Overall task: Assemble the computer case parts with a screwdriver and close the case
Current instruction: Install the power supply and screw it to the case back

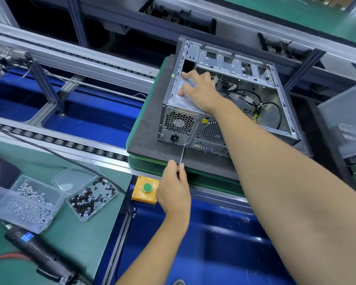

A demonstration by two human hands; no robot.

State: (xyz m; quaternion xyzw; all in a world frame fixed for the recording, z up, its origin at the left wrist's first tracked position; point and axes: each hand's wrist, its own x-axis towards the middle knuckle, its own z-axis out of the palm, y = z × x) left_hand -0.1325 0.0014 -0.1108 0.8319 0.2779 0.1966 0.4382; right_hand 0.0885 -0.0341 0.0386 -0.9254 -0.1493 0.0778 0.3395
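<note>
Head: two hands (174,188) (195,88), one case (224,99).

Case (224,95) top is open, room to reach in past my right hand (199,93), but cables (253,101) clutter the middle. Rear panel: my screwdriver (182,156) shaft comes in low over the bare dark mat (150,124). Yellow button box (145,188) sits just beside my left hand (174,192); screw trays (93,197) block the surface further left.
</note>
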